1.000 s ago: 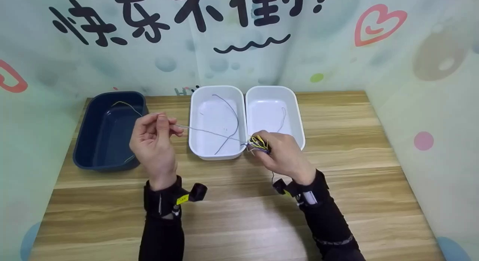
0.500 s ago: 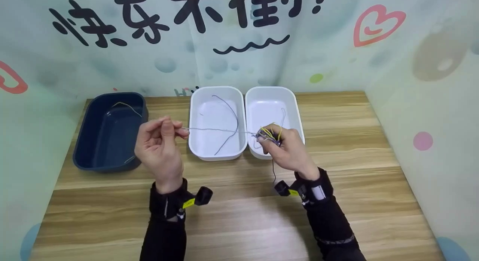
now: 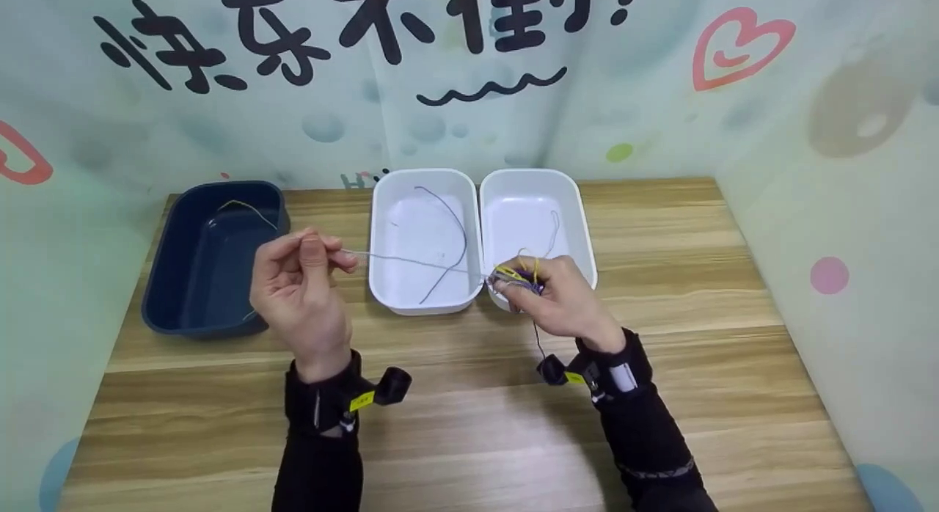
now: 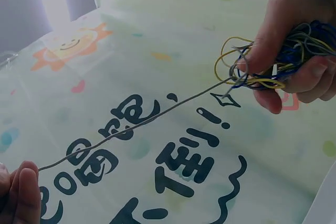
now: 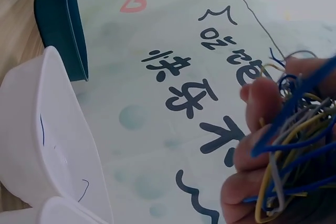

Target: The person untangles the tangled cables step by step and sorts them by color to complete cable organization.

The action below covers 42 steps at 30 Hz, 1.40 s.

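Observation:
My left hand pinches the end of a thin grey wire between thumb and fingers, near the dark blue bin. The wire stretches across to my right hand, which grips a tangled bundle of yellow, blue and grey wires over the front of the right white bin. In the left wrist view the grey wire runs nearly straight out of the bundle beside the thumb. Loops of blue and yellow wire fill the right hand in the right wrist view. One dark wire end hangs below that hand.
The left white bin holds a long dark wire, and a grey wire loop lies in the right one. Yellowish wire is in the dark blue bin. A printed cloth stands behind the wooden table.
Both hands shifted right, then back left a little, with the grey wire still stretched between them. The right hand rose slightly and came down again with the bundle.

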Available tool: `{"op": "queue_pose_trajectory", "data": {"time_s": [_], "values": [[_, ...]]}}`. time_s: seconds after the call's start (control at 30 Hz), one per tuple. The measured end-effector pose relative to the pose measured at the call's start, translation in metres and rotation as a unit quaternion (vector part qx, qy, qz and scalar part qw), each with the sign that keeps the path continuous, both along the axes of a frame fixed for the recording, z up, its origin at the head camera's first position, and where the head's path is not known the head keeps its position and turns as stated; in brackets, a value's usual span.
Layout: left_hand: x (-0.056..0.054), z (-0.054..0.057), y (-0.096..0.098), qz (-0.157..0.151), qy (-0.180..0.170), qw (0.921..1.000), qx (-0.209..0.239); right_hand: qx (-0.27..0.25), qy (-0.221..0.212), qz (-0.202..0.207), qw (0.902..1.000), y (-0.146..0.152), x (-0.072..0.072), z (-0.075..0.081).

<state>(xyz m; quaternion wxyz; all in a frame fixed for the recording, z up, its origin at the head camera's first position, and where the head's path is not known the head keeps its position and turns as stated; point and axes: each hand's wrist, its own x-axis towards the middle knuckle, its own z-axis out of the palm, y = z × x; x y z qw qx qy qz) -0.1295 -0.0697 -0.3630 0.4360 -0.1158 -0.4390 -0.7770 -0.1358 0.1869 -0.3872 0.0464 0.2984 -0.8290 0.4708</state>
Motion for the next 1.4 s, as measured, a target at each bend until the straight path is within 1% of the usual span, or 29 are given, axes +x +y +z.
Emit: {"op": "queue_pose_trajectory", "data": {"time_s": [0.13, 0.23, 0.33, 0.5, 0.77, 0.97, 1.07, 1.4], "values": [[-0.003, -0.001, -0.006, -0.010, -0.020, 0.9996, 0.019, 0.060, 0.022, 0.005, 0.9980, -0.003, 0.003, 0.002], [-0.006, -0.004, -0.010, -0.017, -0.042, 0.9985, 0.032, 0.085, 0.036, 0.009, 0.9957, -0.005, 0.005, 0.003], [-0.010, -0.006, -0.015, -0.024, -0.057, 0.9968, 0.050, 0.102, 0.040, 0.013, 0.9939, -0.006, 0.006, 0.004], [-0.015, -0.008, -0.021, -0.036, -0.061, 0.9940, 0.083, 0.118, 0.040, 0.022, 0.9920, -0.006, 0.008, 0.004], [-0.021, -0.014, -0.026, -0.046, -0.070, 0.9917, 0.097, 0.141, 0.048, 0.040, 0.9880, -0.006, 0.010, 0.004], [-0.024, -0.015, -0.033, -0.055, -0.094, 0.9868, 0.120, 0.159, 0.052, 0.034, 0.9852, -0.004, 0.011, 0.006], [-0.025, -0.016, -0.034, -0.056, -0.103, 0.9854, 0.124, 0.165, 0.054, 0.034, 0.9842, -0.003, 0.011, 0.008], [-0.027, -0.017, -0.036, -0.050, -0.104, 0.9832, 0.141, 0.187, 0.074, 0.023, 0.9793, -0.003, 0.015, 0.012]]}}
